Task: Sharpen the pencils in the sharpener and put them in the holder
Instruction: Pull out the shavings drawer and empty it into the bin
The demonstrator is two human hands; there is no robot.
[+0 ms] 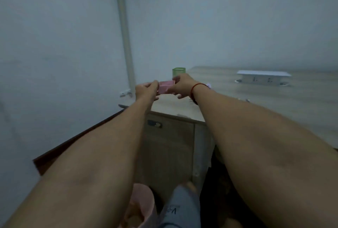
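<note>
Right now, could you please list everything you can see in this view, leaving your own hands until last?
pink box: one, translucent pink, held between both hands over the desk corner
green holder: one, green, upright on the desk behind the hands
desk: one, light wood, centre and right
socket block: one, white, on the desk, far right
lock: one, dark, on the desk's front panel
pipe: one, white, running up the wall
bin: one, pink, on the floor below
bracelet: one, red, on the right wrist
left hand: grips the box's left end
right hand: grips its right end
</note>
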